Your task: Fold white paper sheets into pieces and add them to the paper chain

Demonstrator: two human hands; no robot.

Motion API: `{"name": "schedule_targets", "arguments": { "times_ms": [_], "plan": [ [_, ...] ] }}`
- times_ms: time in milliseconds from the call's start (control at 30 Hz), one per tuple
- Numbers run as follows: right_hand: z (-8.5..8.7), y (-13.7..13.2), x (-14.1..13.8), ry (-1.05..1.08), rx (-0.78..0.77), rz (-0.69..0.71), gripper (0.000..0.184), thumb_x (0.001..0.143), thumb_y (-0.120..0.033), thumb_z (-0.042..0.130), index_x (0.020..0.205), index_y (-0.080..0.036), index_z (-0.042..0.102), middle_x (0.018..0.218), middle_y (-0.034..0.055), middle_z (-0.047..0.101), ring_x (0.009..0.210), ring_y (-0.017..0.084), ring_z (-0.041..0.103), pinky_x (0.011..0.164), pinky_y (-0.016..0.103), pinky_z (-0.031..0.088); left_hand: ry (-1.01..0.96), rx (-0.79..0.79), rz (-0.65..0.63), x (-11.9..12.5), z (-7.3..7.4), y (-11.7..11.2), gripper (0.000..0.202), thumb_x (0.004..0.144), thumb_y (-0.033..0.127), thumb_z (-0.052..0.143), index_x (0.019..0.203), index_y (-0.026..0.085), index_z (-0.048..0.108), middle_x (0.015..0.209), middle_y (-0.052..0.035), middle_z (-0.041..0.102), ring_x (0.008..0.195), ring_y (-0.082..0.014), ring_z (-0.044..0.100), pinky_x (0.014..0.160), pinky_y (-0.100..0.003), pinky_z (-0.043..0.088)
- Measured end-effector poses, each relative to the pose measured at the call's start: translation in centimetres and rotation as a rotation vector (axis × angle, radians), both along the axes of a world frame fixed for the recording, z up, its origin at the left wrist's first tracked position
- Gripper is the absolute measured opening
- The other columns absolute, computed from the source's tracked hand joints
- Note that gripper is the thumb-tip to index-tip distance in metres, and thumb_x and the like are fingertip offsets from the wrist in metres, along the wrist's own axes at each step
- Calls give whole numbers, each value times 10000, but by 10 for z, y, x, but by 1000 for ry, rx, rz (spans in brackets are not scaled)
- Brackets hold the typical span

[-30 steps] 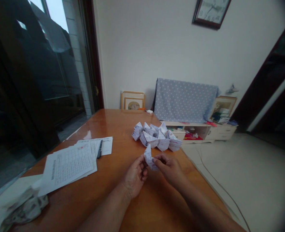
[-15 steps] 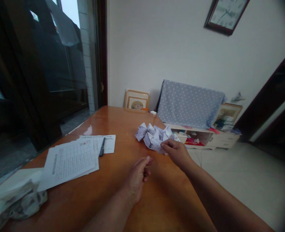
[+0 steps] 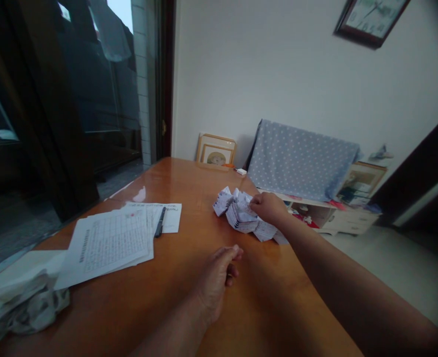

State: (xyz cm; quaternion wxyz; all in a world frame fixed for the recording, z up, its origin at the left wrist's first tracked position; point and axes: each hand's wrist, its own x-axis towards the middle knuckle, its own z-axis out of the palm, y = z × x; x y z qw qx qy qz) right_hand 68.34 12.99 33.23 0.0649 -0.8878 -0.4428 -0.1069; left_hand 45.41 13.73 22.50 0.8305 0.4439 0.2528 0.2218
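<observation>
On the wooden table (image 3: 189, 198) lies a cluster of folded paper pieces (image 3: 243, 215), white with printed lines. Several are nested into ridged stacks with pointed tips. My right hand (image 3: 269, 207) reaches over the far right side of the cluster, thumb and fingers pinched at one piece. Its fingers partly cover the paper there. Nearer to me, my left hand (image 3: 219, 280) rests at the table with its fingers curled in and the thumb along them. Nothing shows in it, and it is apart from the paper.
To the left are printed sheets (image 3: 111, 243) with a black pen (image 3: 160, 221), and a crumpled plastic bag (image 3: 36, 307). Framed pictures (image 3: 216, 149) and a small white box (image 3: 241, 171) are at the far end. A low white cabinet (image 3: 347, 220) stands beyond the right edge.
My right hand has moved from the front of the paper cluster to its far right side, uncovering more folded pieces. The left hand keeps its curled pose. The view has turned slightly.
</observation>
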Motion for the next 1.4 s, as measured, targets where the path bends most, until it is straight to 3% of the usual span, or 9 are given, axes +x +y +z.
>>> {"name": "schedule_targets", "arguments": {
  "times_ms": [200,533,1400],
  "plan": [
    [-4,4,-7,-65,-70,1,295,872,-362,518,974,-242,767,1041,119,715,944,269,623,755,330,419,-1,5,-19,0,0,-1,377,807,519,651,962,176,682,1059,-58,640,659,-89,496,558,-246,294],
    [-6,7,-8,-94,-110,-26,307,870,-320,486,959,-221,764,1021,134,715,929,271,633,736,330,423,9,-8,-12,0,0,0,392,796,532,665,959,176,692,1068,-72,652,658,-98,504,557,-245,286],
    [-8,-2,-21,-161,-98,10,294,864,-326,485,918,-214,752,984,119,717,926,266,626,719,315,409,36,3,-12,2,-1,0,399,795,529,656,967,172,693,1047,-82,659,653,-106,506,559,-246,302]
  ]
}}
